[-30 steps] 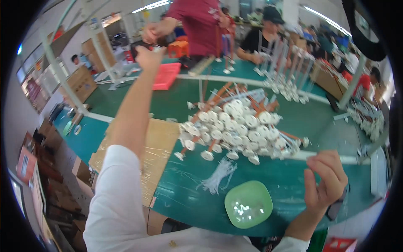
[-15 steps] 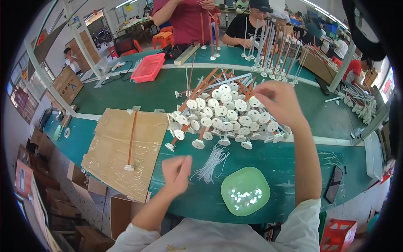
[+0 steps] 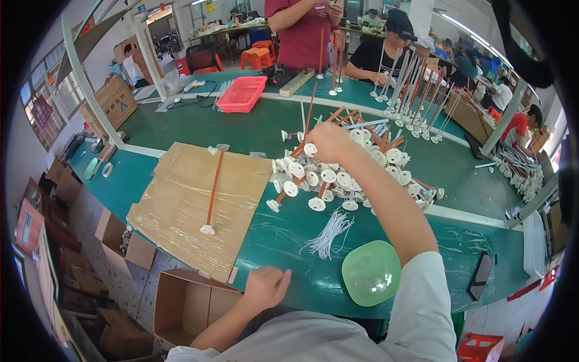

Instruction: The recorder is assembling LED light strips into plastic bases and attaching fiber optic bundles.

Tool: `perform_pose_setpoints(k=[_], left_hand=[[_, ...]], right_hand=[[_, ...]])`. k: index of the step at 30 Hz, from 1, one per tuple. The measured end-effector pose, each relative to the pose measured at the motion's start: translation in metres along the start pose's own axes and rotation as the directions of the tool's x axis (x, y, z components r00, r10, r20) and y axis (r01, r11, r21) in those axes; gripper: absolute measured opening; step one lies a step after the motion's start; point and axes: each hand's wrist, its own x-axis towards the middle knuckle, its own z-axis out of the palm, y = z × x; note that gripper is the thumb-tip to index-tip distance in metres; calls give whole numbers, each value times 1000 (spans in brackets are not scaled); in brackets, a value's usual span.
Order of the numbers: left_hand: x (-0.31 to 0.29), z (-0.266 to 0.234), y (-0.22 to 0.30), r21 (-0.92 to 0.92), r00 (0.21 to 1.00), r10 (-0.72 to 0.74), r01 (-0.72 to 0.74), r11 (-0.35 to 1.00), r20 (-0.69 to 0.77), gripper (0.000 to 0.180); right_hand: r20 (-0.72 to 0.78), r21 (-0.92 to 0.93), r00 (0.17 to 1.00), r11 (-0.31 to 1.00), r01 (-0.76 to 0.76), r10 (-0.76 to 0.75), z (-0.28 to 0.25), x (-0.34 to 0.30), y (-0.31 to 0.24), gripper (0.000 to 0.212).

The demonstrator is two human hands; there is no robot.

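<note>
Right hand: my right hand (image 3: 329, 143) is down on the back left of the pile, knuckles up, its fingertips tucked among the parts beside a white disc; I cannot tell whether they are clamped on one.
Left hand: my left hand (image 3: 266, 288) hangs over the near edge of the table (image 3: 282, 232), fingers curled in; I cannot tell whether anything is inside it.
Between hands: well apart, the right one far forward, the left one close to my body.
Pile: the heap of rods with white discs (image 3: 344, 180) lies across the middle of the table in front of me, brown and pale rods pointing mostly away, discs mostly toward me.
Single rod: one brown rod (image 3: 212, 193) lies on the cardboard sheet (image 3: 172, 196) to my left, its white base at the near end.
Strings: a loose bundle of white strings (image 3: 330, 234) lies just in front of the pile.
Bowl: a green bowl (image 3: 368, 297) sits near my edge, right of the strings, its inside gleaming.
Phone: a dark phone (image 3: 480, 277) lies at the right.
Far side: a red basket (image 3: 241, 107), and standing rods (image 3: 410, 99) on white bases.
Co-workers: a person in a dark red shirt (image 3: 297, 39) stands across from me; a person in a black cap (image 3: 399, 25) is beside the standing rods.
</note>
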Motion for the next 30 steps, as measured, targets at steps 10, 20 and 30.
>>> perform_pose_setpoints(k=[10,20,30], left_hand=[[2,-2,0,-52,1000,19,-19,998,-19,28],[82,-16,69,-400,960,135,-26,916,247,20],[178,18,115,-950,905,298,310,21,302,36]], right_hand=[[-179,415,981,910,9,72,-41,-57,-27,30],[-465,522,882,829,201,79,-84,-221,-72,32],[-870,244,493,878,411,11,-78,-237,-56,28]])
